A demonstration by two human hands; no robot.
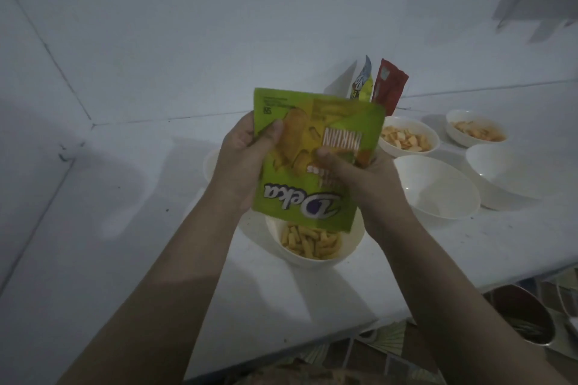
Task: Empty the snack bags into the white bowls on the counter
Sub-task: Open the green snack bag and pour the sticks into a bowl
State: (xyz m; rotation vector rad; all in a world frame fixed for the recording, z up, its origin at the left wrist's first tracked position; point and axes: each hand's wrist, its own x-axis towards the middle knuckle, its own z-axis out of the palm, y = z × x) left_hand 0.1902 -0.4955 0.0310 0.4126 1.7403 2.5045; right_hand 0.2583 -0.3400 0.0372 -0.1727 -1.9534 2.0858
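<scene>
A person holds a green foil snack bag (316,159) upside down between both hands over a white bowl of pale yellow stick snacks (314,244) at the near edge of the white counter (140,228). The inverted print and downward-facing mouth suggest the bag is held this way so the last pieces drop straight into the bowl just below. The left hand (247,162) grips the bag's left edge, thumb across the front and fingers curled behind; the right hand (359,178) pinches the right side, thumb pressed on the front, seemingly to squeeze the contents down. The bag looks flat and nearly spent, so this pour appears close to finished.

To the right, well apart from the pouring, stand two white bowls of orange chips (408,139) and (477,131), already filled, and two empty white bowls (438,187) and (506,175), apparently awaiting the rest. A yellow-and-blue snack packet (362,84) and a red snack packet (389,87) lean upright against the white wall (187,25) behind them, within reach, seemingly next in line. Another white bowl's rim (209,166) shows behind the left hand; its contents are hidden.
</scene>
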